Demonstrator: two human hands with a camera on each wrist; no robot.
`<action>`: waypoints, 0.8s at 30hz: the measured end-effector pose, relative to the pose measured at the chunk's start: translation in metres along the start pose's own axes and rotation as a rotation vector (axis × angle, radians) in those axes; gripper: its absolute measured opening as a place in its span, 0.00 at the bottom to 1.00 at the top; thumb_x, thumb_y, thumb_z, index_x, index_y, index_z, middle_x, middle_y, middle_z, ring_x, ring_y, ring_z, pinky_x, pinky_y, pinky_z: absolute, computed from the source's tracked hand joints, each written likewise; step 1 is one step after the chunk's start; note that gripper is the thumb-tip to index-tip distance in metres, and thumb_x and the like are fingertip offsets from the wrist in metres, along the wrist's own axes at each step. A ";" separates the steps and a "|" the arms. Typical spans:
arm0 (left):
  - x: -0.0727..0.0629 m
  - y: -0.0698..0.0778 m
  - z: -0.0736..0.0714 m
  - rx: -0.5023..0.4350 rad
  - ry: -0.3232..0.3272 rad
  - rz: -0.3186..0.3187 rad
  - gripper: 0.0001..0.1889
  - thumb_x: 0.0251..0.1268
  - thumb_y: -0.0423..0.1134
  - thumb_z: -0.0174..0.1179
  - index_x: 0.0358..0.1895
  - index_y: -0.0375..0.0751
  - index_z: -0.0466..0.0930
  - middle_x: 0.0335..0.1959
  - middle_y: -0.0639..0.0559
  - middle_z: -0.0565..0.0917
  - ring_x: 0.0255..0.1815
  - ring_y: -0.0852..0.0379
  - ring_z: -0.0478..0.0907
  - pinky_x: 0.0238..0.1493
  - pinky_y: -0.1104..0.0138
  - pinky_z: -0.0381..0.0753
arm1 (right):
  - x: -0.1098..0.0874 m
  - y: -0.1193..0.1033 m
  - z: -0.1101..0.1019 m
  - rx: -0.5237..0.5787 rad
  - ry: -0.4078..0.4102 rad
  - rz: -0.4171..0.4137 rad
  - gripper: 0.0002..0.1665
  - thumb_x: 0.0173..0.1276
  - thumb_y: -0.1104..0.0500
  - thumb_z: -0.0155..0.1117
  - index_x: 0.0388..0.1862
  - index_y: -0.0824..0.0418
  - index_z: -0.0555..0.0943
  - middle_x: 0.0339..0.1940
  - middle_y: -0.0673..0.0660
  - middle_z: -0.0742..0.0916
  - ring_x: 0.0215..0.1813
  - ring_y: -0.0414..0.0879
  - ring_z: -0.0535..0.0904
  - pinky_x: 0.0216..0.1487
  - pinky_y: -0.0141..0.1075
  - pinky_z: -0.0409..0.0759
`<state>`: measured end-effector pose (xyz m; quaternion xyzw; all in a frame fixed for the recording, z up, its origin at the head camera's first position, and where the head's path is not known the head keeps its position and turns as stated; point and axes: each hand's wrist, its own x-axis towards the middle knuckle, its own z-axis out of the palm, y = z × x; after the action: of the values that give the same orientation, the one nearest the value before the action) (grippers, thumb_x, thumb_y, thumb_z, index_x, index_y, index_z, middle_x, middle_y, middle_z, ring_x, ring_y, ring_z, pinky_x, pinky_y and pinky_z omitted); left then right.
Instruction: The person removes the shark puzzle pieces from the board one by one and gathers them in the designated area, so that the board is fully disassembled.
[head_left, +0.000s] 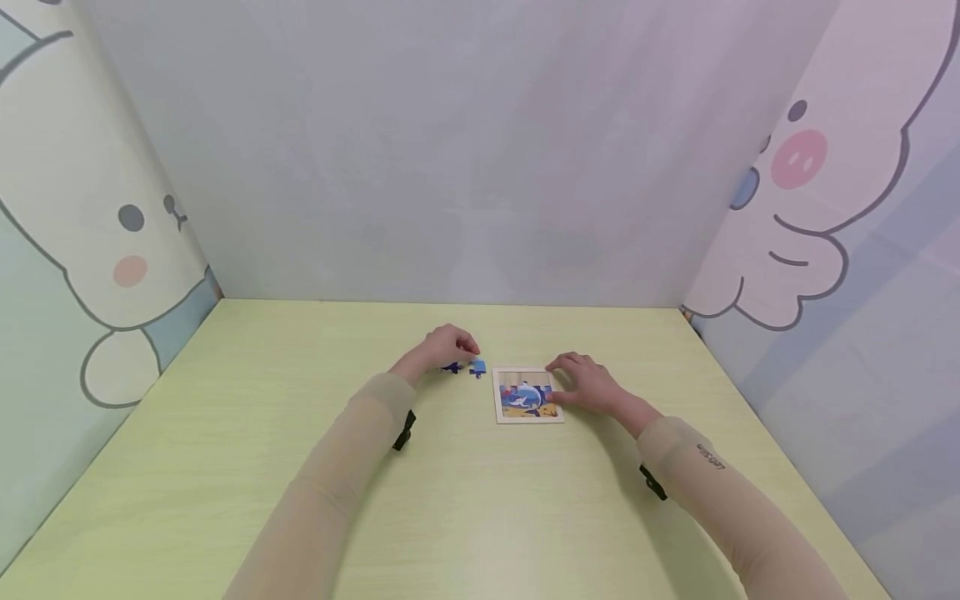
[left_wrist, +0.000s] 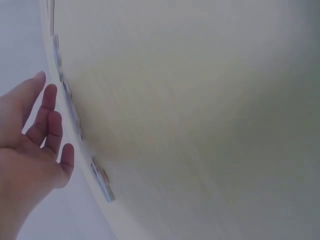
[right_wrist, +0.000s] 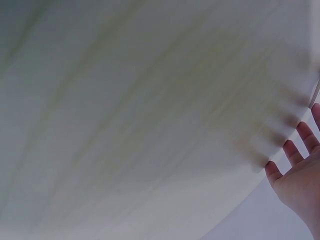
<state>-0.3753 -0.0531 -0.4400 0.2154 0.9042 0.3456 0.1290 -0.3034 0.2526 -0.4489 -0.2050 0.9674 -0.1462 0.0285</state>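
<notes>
Puzzle pieces [head_left: 478,367] in blue lie left of a pale-framed puzzle tray [head_left: 528,420] on the yellowish table [head_left: 480,508], by my left hand [head_left: 450,341], its fingers loosely bent and set apart; whether a fingertip touches a piece, I cannot tell. Inside the tray, joined pieces [head_left: 522,398] show a dolphin below a bare strip. At the tray's right edge, my right hand [head_left: 590,385] spreads its fingers, thumb at the picture's side.
</notes>
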 end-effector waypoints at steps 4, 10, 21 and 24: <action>-0.002 0.007 0.005 0.081 0.003 0.040 0.04 0.62 0.42 0.63 0.38 0.51 0.84 0.35 0.59 0.84 0.37 0.57 0.75 0.57 0.52 0.64 | 0.000 0.001 0.001 -0.004 -0.001 0.000 0.36 0.58 0.37 0.65 0.62 0.52 0.73 0.67 0.61 0.71 0.68 0.62 0.62 0.61 0.64 0.60; -0.010 0.017 0.013 0.177 -0.024 0.130 0.06 0.59 0.44 0.65 0.39 0.54 0.84 0.45 0.59 0.83 0.53 0.55 0.74 0.61 0.44 0.54 | 0.000 -0.001 0.000 -0.005 0.000 -0.001 0.35 0.59 0.38 0.65 0.61 0.52 0.73 0.67 0.60 0.71 0.68 0.62 0.62 0.61 0.63 0.60; -0.018 0.025 0.031 0.328 -0.048 0.261 0.12 0.56 0.48 0.67 0.44 0.58 0.84 0.51 0.59 0.79 0.58 0.54 0.64 0.60 0.50 0.54 | 0.000 -0.001 -0.001 -0.016 -0.007 -0.007 0.35 0.60 0.38 0.64 0.62 0.52 0.72 0.67 0.61 0.71 0.67 0.62 0.62 0.61 0.64 0.60; -0.019 0.026 0.033 0.342 -0.071 0.278 0.15 0.54 0.51 0.67 0.46 0.58 0.83 0.53 0.58 0.78 0.59 0.54 0.63 0.61 0.51 0.53 | 0.000 -0.002 -0.001 -0.015 -0.010 -0.006 0.34 0.60 0.39 0.64 0.62 0.52 0.72 0.67 0.61 0.71 0.67 0.62 0.62 0.60 0.64 0.60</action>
<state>-0.3380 -0.0259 -0.4451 0.3689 0.9061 0.1937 0.0735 -0.3025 0.2513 -0.4478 -0.2088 0.9677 -0.1380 0.0313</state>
